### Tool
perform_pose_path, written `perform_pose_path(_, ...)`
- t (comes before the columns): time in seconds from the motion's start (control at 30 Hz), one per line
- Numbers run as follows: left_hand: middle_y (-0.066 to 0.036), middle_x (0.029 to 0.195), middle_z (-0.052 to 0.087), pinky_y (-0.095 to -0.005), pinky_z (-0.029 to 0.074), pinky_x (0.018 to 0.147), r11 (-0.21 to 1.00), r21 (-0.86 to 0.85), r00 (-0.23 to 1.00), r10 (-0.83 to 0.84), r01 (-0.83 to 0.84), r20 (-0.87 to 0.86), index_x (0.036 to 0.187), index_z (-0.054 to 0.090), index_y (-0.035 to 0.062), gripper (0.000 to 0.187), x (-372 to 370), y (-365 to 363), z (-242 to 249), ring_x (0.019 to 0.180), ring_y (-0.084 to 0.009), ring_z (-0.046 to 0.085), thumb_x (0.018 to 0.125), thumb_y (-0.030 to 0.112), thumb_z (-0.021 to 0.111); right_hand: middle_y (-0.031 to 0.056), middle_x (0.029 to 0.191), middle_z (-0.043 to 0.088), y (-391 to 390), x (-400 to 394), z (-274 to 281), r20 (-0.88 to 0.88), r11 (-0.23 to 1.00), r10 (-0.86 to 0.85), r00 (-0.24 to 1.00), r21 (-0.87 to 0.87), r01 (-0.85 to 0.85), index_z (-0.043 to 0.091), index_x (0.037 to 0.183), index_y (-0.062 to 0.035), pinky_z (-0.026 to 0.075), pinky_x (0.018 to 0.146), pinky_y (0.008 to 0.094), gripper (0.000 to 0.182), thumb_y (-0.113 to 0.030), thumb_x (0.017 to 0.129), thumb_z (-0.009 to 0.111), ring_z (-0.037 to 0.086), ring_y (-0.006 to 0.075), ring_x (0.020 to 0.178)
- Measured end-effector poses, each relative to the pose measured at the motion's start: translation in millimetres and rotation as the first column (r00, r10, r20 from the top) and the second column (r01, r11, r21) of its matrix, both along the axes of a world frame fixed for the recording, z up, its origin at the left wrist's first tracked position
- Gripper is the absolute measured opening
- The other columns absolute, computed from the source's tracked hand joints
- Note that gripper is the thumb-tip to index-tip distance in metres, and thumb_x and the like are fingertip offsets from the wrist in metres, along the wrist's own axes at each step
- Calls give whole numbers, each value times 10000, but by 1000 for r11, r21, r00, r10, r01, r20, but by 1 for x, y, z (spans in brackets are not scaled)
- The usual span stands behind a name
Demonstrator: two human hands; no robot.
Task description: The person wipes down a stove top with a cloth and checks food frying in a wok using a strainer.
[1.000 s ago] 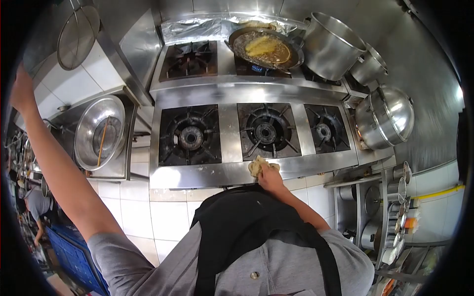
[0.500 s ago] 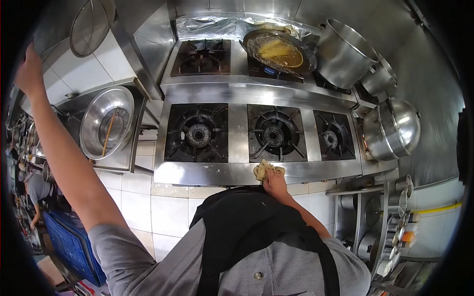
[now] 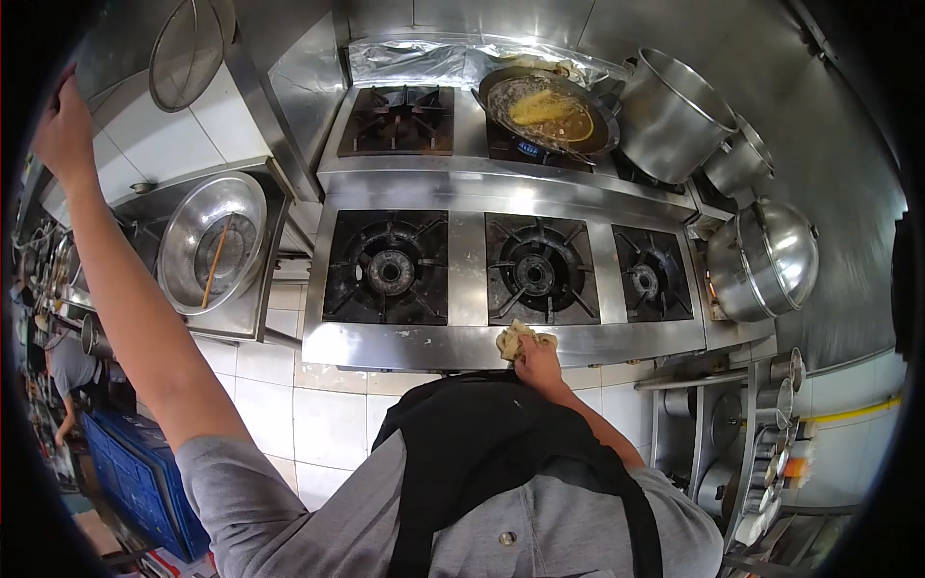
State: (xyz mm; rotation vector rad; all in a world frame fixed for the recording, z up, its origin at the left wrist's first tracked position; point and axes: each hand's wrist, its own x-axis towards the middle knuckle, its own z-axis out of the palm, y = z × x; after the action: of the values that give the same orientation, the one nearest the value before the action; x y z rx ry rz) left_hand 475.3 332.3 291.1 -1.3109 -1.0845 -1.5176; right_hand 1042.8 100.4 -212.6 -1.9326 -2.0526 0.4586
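My right hand point(image 3: 540, 366) is closed on a crumpled, yellowish cloth point(image 3: 514, 339) at the front rim of the steel stove point(image 3: 405, 345), just below the middle front burner point(image 3: 535, 275). At the far left, my left hand point(image 3: 66, 135) is raised at the end of an outstretched arm. Its fingers look curled, but the dark image edge hides what they may hold. A round mesh strainer point(image 3: 185, 56) hangs to the right of that hand. Below it, a large metal basin point(image 3: 173, 255) with a wooden stick point(image 3: 218, 260) in it rests on a steel counter.
On the back right burner, a wok point(image 3: 605, 144) holds oil and yellow food over a blue flame. Tall steel pots point(image 3: 674, 116) and a domed steel vessel point(image 3: 761, 260) stand at the right. A pot rack point(image 3: 752, 443) is lower right. Blue crates point(image 3: 135, 472) and another person point(image 3: 77, 371) are lower left.
The camera view has shifted slightly, so the stove sits a little lower. My left hand appears slightly turned, still raised. My right hand stays at the stove's front rim with the cloth.
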Motion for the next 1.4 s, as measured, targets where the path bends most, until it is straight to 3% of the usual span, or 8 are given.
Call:
perform_pose_path(0.5, -43, 1008, 664, -249, 426, 839, 995, -100, 993, 6, 6, 115, 999, 681, 121, 250, 3, -5, 0, 966, -147, 604, 846, 262, 541, 221, 801, 607, 0, 5, -17, -2, 998, 8, 1000, 68, -8, 495, 1072, -11, 403, 757, 462, 413, -146, 686, 555, 577, 378, 789)
perform_pose_path(0.57, -41, 851, 677, -216, 437, 763, 999, -28, 995, -40, 43, 95, 968, 690, 139, 221, 4, -4, 0, 833, -107, 613, 827, 249, 560, 221, 796, 607, 0, 4, -11, 2, 997, 7, 1000, 74, -7, 498, 1069, -11, 405, 751, 462, 411, -145, 685, 554, 577, 380, 779)
perform_pose_path(0.77, -45, 822, 666, -224, 430, 743, 991, -81, 985, -95, 108, 146, 968, 685, 130, 226, 7, -9, 0, 792, -103, 594, 829, 250, 554, 223, 794, 608, 0, 0, -6, -2, 994, 30, 1000, 108, -30, 513, 1057, -10, 407, 737, 471, 400, -140, 681, 554, 575, 385, 764)
perform_pose_path(0.8, -45, 964, 665, -221, 415, 814, 980, -158, 978, -90, 120, 186, 995, 670, 93, 232, 7, -12, 1, 920, -116, 594, 858, 230, 542, 222, 795, 607, 0, 0, -5, 16, 994, 26, 1000, 105, -28, 514, 1056, -9, 407, 737, 472, 400, -143, 681, 553, 574, 387, 765)
perform_pose_path(0.87, -54, 914, 664, -227, 423, 784, 985, -120, 983, -106, 124, 151, 990, 672, 103, 231, 8, -14, 0, 867, -118, 594, 848, 234, 545, 222, 796, 607, -1, 1, -3, 39, 994, 10, 999, 110, -14, 514, 1056, -9, 408, 737, 474, 401, -146, 681, 553, 574, 389, 767)
perform_pose_path(1.07, -67, 928, 660, -244, 435, 791, 989, -78, 987, -117, 126, 106, 986, 664, 85, 224, 10, -9, 2, 877, -139, 601, 856, 217, 538, 208, 896, 601, -5, 2, -9, 61, 999, -5, 998, -48, 8, 456, 1115, -20, 375, 820, 477, 451, -188, 707, 550, 575, 363, 876)
perform_pose_path(1.13, -66, 945, 659, -249, 436, 802, 990, -79, 987, -103, 113, 120, 983, 663, 77, 220, 13, -12, 2, 896, -144, 601, 862, 209, 534, 211, 981, 586, -2, -4, -8, 211, 989, -9, 977, -140, 39, 436, 1111, -33, 347, 862, 474, 454, -204, 708, 559, 557, 360, 950)
perform_pose_path(1.4, -48, 988, 653, -253, 431, 825, 989, -108, 987, -82, 98, 139, 994, 660, 65, 226, 9, -8, 1, 923, -151, 594, 868, 191, 521, 216, 1035, 568, 5, -9, 15, 167, 951, -26, 986, -300, 76, 436, 1081, -49, 327, 899, 462, 458, -231, 694, 602, 543, 364, 993)
